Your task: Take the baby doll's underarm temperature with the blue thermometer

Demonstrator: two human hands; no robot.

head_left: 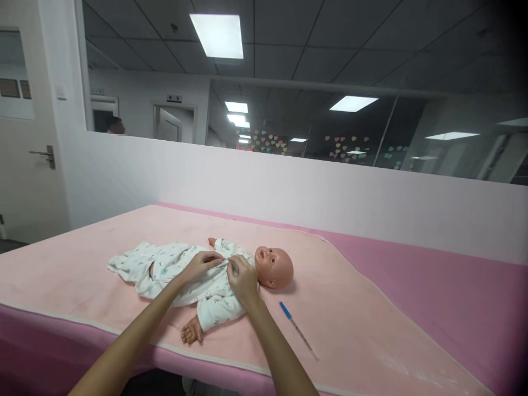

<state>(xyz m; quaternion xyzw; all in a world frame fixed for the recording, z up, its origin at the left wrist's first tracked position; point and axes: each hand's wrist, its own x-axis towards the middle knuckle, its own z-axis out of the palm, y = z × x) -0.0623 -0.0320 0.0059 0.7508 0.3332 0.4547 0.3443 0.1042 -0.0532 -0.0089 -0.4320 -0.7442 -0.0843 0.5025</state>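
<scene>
A baby doll (275,267) lies on its back on a pale pink blanket (350,308), head to the right. It wears a white printed romper (173,264). My left hand (201,265) pinches the romper's front at the doll's chest. My right hand (242,280) is closed on the same fabric near the collar, just left of the doll's chin. The two hands almost touch. One bare doll hand (192,331) sticks out of a sleeve toward me.
A blue-capped pen or thermometer (297,329) lies on the blanket right of the doll. The blanket covers a darker pink table (474,291) beside a white half wall with windows above. A door (25,165) stands at the left.
</scene>
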